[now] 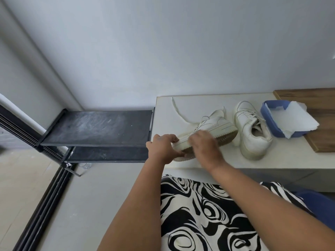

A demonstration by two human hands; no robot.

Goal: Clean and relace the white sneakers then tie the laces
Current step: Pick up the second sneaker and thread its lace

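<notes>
A person sits at a low white table (282, 160), seen from above over their own arms. Two white sneakers are on it. The nearer sneaker (212, 126) is tipped on its side near the table's front left corner, its tan ridged sole facing the person. The left hand (163, 148) grips one end of this shoe, fingers curled over the upper and thumb under the sole. The right hand (204, 142) lies over the shoe's side at the sole edge, fingers bent; it is blurred, and I cannot tell whether it holds anything. A loose white lace (178, 110) trails from the shoe across the table toward the wall. The second sneaker (252, 131) stands upright just to the right, laces in place. Beside it sits a blue tub (272, 122) with a sheet of white paper (297, 122) draped over it, resting partly on a wooden board (320, 142). To the left of the table stands a dusty black shoe rack (97, 127). A black-and-white patterned garment (208, 214) covers the person's lap.
</notes>
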